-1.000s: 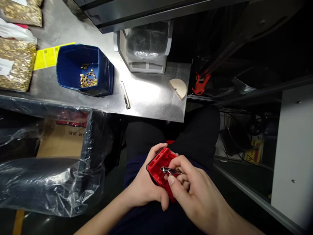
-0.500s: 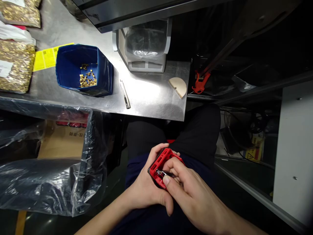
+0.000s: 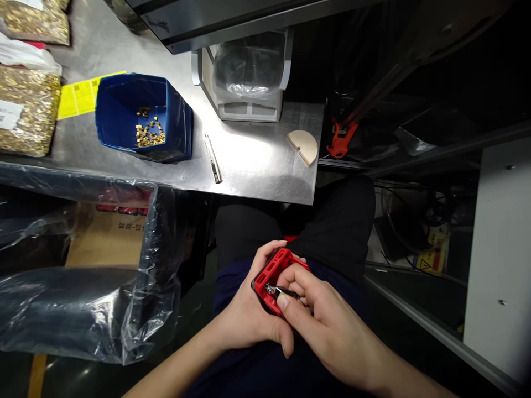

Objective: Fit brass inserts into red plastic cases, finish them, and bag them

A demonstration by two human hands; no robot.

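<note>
Cradling a red housing (image 3: 271, 271) with a black outer edge, the left hand (image 3: 243, 320) wraps round it from below at the lower centre of the frame, thumb lying along the near side; the right hand (image 3: 332, 326), at lower right of centre, pinches a small metal tool (image 3: 287, 291) between thumb and forefinger, its shiny tip inside the housing's open cavity near the wall; whether the tip touches that wall cannot be told.

Above, a metal worktop (image 3: 249, 152) spans the upper left and centre of the frame; on it a blue bin (image 3: 181, 124) holds a scatter of small brass-coloured pieces (image 3: 150, 134), with a slim cutter (image 3: 213, 160) just right of it and a pale half-round piece (image 3: 304, 147) near the worktop's right-hand corner; a grey bin (image 3: 249, 113) with clear plastic stands at upper centre; bagged gold-coloured pieces (image 3: 29, 105) lie at far upper left; a dark crate (image 3: 148, 249) draped in clear plastic fills the lower left.
</note>
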